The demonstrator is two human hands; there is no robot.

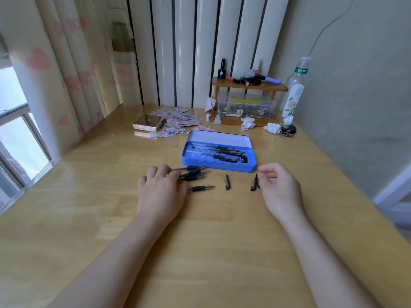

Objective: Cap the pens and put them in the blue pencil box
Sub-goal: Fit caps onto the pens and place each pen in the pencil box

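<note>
The left hand (160,192) lies spread over the uncapped black pens (193,174), the right hand (280,187) loosely curled, empty, beside small dark caps (255,185) — a nudge could roll either off the wooden surface (200,241), short of the open blue tin box (219,166).

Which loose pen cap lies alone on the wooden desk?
Start at the open blue metal pencil box mid-desk. On the bare wood in front of its near edge lies one dark pen cap. It lies alone; the other dark caps cluster by the right hand.
</note>
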